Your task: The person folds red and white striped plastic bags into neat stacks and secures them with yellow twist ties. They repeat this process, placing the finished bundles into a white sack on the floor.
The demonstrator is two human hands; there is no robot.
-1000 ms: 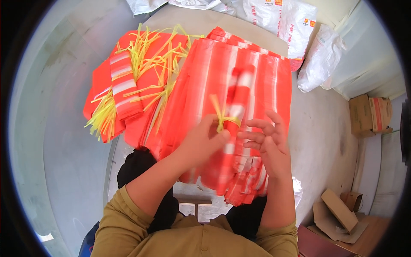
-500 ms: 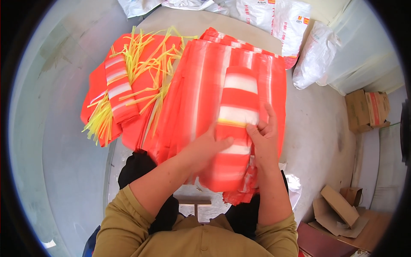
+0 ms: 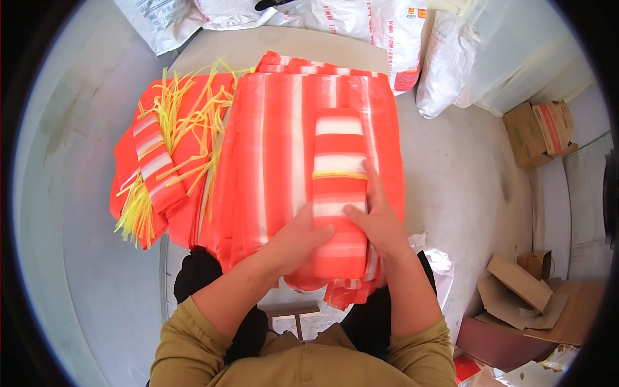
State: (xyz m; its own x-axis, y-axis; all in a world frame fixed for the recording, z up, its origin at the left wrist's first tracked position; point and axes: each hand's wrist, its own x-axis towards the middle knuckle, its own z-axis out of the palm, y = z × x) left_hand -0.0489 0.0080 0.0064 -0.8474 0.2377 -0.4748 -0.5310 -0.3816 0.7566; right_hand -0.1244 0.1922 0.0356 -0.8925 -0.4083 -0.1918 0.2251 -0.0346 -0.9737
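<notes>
Striped bundle [image 3: 339, 193], red and white, folded flat: we count one between the hands, over the near right part of a pile of striped sheets [image 3: 277, 161]; whether it touches the pile we cannot tell. Its long axis runs away from the person, nearly straight, one end toward the lap and the other toward the pile's far edge; its stripes run crosswise. Yellow band [image 3: 340, 174]: one, around the bundle, a little beyond its middle.

Hands: two, both gripping the bundle. We note the left hand [image 3: 300, 237] at its left edge, thumb on top; the right hand [image 3: 380, 222] at its right edge, thumb on top, forefinger stretched along the side.

Second bundle [image 3: 153, 161], striped: one, on a red stack [image 3: 126, 193] at the left, slanting, its far end leftward. Yellow strands [image 3: 171, 113]: two clusters, too tangled for us to count singly. Desk [image 3: 284, 42], beige: one, visible beyond the pile. White sacks [image 3: 447, 64]: at least four, along the far side.
</notes>
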